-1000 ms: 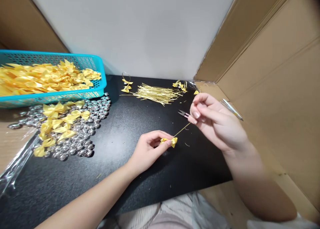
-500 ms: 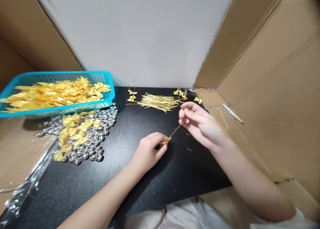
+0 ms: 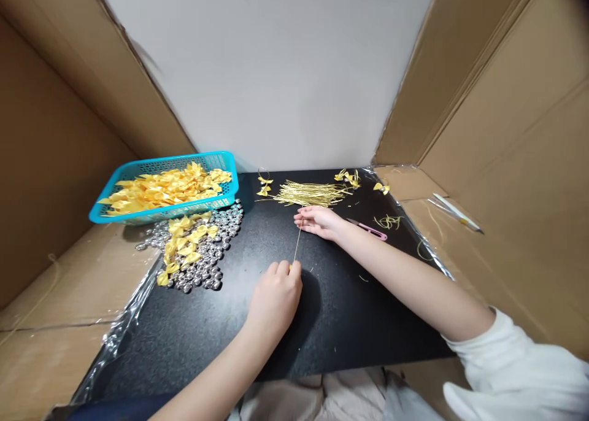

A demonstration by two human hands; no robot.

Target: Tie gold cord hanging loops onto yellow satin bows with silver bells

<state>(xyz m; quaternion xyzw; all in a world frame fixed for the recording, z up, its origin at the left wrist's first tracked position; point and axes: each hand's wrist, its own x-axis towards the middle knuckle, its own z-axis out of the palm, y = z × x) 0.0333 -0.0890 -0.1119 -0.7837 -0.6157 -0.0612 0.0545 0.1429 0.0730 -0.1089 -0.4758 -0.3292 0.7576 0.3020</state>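
My left hand [image 3: 275, 291] is closed low over the black table, gripping a yellow ribbon bow that is mostly hidden; only a bit of yellow shows at the fingertips. From there a thin gold cord [image 3: 298, 240] runs up, pulled straight, to my right hand [image 3: 318, 222]. That hand pinches the cord's far end between thumb and fingers. Just beyond it lies a bundle of gold cords [image 3: 310, 193]. Finished-looking bows with silver beads and cord loops [image 3: 264, 186] sit to the left of the bundle, and similar bows [image 3: 348, 178] to its right.
A blue basket [image 3: 232, 178] of yellow bows stands at the back left. Silver beads [image 3: 209, 267] with loose bows [image 3: 186, 246] on top lie before it. A pink-handled tool [image 3: 370, 229], cord scraps [image 3: 389, 222] and a white pen-like object [image 3: 455, 211] are on the right. Cardboard walls [image 3: 497, 114] flank the table.
The view has shifted. My left hand has turned knuckles-up over the bow. My right hand has moved away from me and leftward, drawing out a longer straight stretch of cord.
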